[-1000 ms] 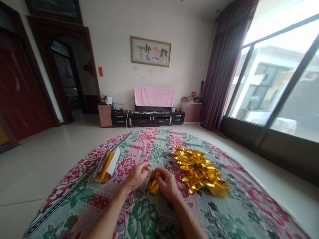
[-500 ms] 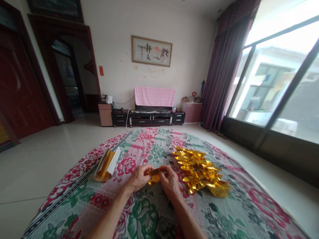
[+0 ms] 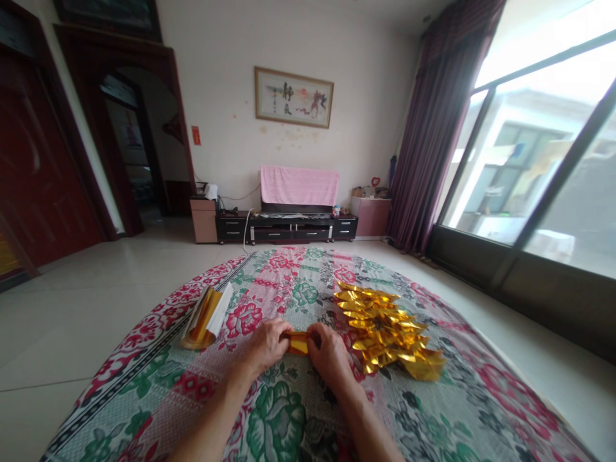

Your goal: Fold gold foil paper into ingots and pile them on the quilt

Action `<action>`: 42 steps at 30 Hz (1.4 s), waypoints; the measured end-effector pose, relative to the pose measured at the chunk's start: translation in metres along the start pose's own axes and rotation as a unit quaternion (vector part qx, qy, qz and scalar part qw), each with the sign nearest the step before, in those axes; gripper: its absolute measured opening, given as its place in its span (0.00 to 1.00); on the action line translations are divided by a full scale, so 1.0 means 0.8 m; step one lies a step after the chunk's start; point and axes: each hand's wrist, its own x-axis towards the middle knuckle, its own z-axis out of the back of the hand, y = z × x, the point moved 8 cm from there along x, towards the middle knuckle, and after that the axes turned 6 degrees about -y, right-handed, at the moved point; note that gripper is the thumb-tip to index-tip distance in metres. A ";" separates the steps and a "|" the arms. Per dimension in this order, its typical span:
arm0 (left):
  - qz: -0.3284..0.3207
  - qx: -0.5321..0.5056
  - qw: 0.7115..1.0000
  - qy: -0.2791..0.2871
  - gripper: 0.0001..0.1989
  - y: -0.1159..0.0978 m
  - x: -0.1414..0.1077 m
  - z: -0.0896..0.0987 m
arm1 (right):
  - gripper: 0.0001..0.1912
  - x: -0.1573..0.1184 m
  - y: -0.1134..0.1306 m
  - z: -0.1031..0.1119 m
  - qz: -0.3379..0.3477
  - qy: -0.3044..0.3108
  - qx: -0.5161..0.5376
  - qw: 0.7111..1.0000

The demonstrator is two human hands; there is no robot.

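Between my two hands, low over the flowered cloth, is a piece of gold foil paper (image 3: 298, 343), folded into a narrow band. My left hand (image 3: 270, 343) pinches its left end. Its right end is gripped by my right hand (image 3: 328, 348), thumb and fingers closed. To the right of my hands lie several folded gold foil pieces (image 3: 385, 327) with pointed ends, overlapping in a row. On the left rests a stack of gold foil sheets (image 3: 205, 317), curled up within a white wrapping.
A flowered cloth (image 3: 279, 417) in red, green and grey covers the round table. Beyond it stands a low black TV cabinet (image 3: 293, 232) with a pink cloth (image 3: 299, 185) over the screen. Large windows and a purple curtain (image 3: 418, 141) are on the right.
The gold foil between my hands now looks flatter and straighter, its lower part less slanted. My fingers have shifted slightly at both ends. The foil stack and folded pieces have stayed put.
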 end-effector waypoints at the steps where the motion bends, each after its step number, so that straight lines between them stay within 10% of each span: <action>1: -0.008 0.009 1.000 0.001 0.11 -0.001 -0.001 -0.001 | 0.08 0.000 0.002 -0.001 0.008 0.002 -0.007 1.000; 42: -0.014 0.069 0.997 -0.033 0.09 -0.012 0.005 -0.015 | 0.09 0.000 -0.011 -0.006 -0.049 -0.036 -0.085 0.995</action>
